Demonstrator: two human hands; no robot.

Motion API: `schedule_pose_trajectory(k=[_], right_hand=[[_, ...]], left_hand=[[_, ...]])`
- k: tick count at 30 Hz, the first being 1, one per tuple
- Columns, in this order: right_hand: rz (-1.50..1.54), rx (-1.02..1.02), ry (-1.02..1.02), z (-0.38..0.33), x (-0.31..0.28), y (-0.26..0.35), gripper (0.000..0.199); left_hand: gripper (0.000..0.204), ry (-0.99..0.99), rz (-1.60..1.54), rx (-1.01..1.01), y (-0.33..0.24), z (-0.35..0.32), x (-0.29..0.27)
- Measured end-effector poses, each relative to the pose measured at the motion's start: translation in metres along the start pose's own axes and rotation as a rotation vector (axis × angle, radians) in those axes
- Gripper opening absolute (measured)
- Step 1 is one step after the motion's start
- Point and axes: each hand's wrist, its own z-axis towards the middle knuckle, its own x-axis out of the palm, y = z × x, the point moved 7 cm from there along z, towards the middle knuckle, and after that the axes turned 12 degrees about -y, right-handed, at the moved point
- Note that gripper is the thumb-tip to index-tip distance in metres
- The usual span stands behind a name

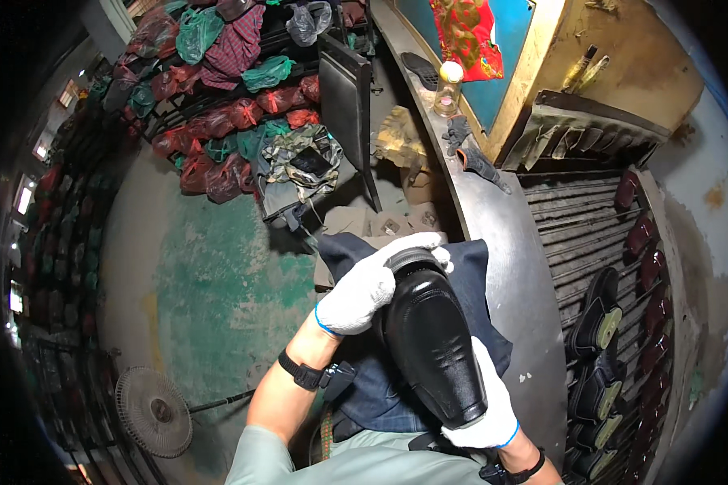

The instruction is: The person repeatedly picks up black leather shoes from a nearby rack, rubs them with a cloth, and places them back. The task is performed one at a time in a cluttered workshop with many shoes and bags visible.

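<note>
A black leather shoe [435, 356] lies over my lap, its rounded toe pointing down toward me and its collar away. My left hand [362, 284], in a white knit glove with a blue cuff edge, grips the collar end, fingers wrapped over the rim. At the toe end my right hand [492, 404], gloved the same way, cups the shoe from below and along its right side. Part of the right fingers is hidden beneath the shoe. Dark blue cloth [485, 283] covers my lap under it.
To my right runs a metal ledge [518, 267] with dark gloves [479, 164] and a glass jar [446, 101]. Beyond it, a slatted rack [558, 234] holds several black shoes [597, 323]. A fan [155, 411] stands at left; a chair [344, 105] bears camouflage cloth [287, 153].
</note>
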Motion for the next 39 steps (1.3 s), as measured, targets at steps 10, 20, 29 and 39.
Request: schedule_pose_trajectory(k=[10,20,29,39], right_hand=[[0.044,0.039,-0.065,0.0,0.001,-0.026,0.127],[0.139,-0.003,-0.069,0.036,0.019,-0.019,0.12],[0.556,0.079,0.11,0.103,0.008,-0.045,0.106],[0.236,0.425,0.322,0.155,0.016,-0.009,0.037]], left_hand=[[0.116,0.037,0.089,0.04,0.002,0.006,0.004],[0.116,0.064,0.282,0.079,-0.052,0.002,0.013],[0.05,0.707,1.35,0.931,0.0,-0.134,0.109],[0.052,0.615,2.33,1.217,0.193,-0.198,0.062]])
